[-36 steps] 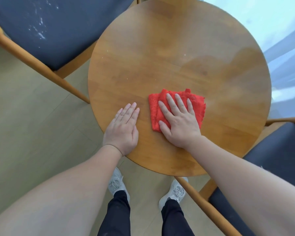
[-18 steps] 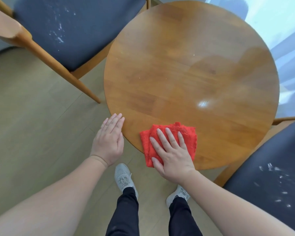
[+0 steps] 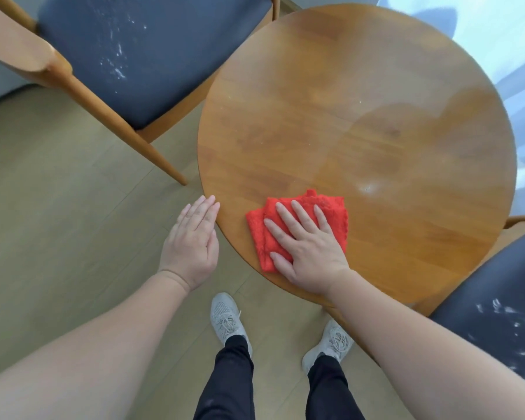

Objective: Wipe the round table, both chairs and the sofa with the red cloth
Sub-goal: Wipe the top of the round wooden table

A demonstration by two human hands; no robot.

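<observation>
— Where's the red cloth (image 3: 297,228)?
— Folded, at the round table's (image 3: 358,116) near edge, pressed flat under the right hand (image 3: 309,253), fingers spread straight.
— The left hand (image 3: 191,241)?
— Flat, holding nothing — fingertips beside the rim.

1. Single head-worn wide-angle view, aimed steeply down, close over the round table (image 3: 376,122).
2. Frame edges: shoes (image 3: 226,318) at 6 o'clock, far chair (image 3: 164,56) at 10 o'clock, near chair (image 3: 497,298) at 4 o'clock.
</observation>
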